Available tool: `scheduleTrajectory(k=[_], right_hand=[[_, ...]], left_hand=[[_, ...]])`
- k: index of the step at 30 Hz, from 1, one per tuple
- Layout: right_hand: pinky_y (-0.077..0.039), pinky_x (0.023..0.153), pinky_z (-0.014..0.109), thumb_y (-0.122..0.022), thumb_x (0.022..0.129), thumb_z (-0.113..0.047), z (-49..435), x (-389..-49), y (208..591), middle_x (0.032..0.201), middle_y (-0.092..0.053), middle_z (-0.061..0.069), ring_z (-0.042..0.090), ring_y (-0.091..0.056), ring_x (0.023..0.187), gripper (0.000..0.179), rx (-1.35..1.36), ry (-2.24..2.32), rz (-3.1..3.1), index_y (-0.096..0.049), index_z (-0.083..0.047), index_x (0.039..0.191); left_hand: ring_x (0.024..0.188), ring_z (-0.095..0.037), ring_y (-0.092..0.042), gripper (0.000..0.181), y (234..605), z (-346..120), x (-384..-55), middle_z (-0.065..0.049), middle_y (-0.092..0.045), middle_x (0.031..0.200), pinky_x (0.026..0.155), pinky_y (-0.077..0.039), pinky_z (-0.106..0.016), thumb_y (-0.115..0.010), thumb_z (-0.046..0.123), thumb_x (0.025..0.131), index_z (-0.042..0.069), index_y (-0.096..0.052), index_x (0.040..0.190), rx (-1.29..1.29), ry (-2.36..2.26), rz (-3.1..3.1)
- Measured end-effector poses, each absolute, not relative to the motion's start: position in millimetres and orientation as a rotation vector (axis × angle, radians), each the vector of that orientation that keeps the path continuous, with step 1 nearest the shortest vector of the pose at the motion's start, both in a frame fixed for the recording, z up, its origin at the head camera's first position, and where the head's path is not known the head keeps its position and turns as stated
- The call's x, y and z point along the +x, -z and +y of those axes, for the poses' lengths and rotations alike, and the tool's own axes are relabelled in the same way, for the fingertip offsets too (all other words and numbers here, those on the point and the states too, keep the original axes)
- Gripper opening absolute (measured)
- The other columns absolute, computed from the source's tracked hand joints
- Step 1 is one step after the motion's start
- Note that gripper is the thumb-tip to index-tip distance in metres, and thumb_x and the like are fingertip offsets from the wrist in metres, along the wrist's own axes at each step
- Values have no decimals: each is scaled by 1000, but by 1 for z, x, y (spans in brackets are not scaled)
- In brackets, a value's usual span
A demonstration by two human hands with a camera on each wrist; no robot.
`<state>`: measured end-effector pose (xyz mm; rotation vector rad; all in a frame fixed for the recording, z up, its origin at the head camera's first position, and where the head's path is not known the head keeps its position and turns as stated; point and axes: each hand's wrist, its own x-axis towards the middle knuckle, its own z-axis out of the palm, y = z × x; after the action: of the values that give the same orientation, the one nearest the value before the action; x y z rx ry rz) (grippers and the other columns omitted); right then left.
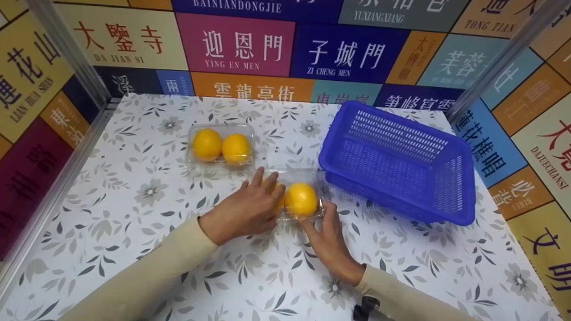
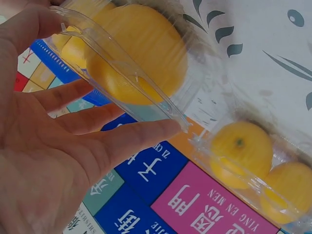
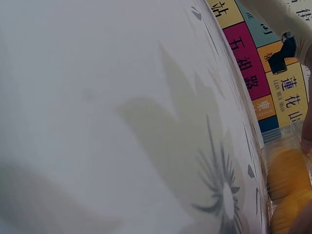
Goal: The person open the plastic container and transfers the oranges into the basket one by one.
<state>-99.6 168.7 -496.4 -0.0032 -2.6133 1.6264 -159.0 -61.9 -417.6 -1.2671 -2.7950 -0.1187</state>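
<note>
Beige sleeves [image 1: 147,267] angle in from seven and five o'clock toward a clear container [image 1: 304,175] of round yellow-orange fruits [image 1: 301,199].
Its place is mid-table, on a leaf-patterned cover [image 1: 250,290]; the left hand [image 1: 245,207] lies over its nine o'clock end, fingers spread, fairly straight and touching the plastic, while the right hand [image 1: 328,238] grips its four o'clock corner between thumb and fingers. From that container, a second clear box [image 1: 243,129] with two more fruits sits at ten o'clock; a blue basket [image 1: 469,187] stands near, toward two.
</note>
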Motion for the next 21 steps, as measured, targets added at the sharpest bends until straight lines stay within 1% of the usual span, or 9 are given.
scheduleTrajectory(k=[5, 13, 17, 21], right_hand=[[-33, 122, 54, -71, 106, -31, 169, -99, 497, 143, -55, 17, 32, -49, 140, 51, 24, -1613, -2620, -44, -6, 141], [-32, 122, 53, -72, 105, -37, 167, -98, 496, 147, -53, 14, 30, -47, 142, 56, -11, -1617, -2645, -44, -11, 145], [-32, 123, 55, -72, 104, -34, 167, -97, 496, 147, -53, 15, 32, -47, 143, 56, -13, -1608, -2651, -44, -10, 146], [-32, 123, 57, -71, 104, -32, 166, -97, 496, 146, -54, 17, 34, -47, 143, 54, -5, -1593, -2659, -44, -8, 145]], left_hand=[[140, -65, -50, 56, 417, -59, -156, -36, -49, 156, 93, -61, -71, -75, 22, 98, -4, -54, 143, -1248, 63, -2788], [133, -65, -55, 46, 414, -56, -154, -37, -54, 147, 82, -65, -68, -74, 20, 96, -4, -54, 130, -1242, 6, -2789], [124, -61, -60, 42, 412, -55, -156, -33, -58, 135, 72, -67, -60, -77, 18, 90, -1, -56, 121, -1247, 12, -2782], [115, -56, -61, 40, 410, -55, -158, -28, -58, 122, 65, -66, -54, -79, 16, 86, 1, -55, 114, -1252, 43, -2809]])
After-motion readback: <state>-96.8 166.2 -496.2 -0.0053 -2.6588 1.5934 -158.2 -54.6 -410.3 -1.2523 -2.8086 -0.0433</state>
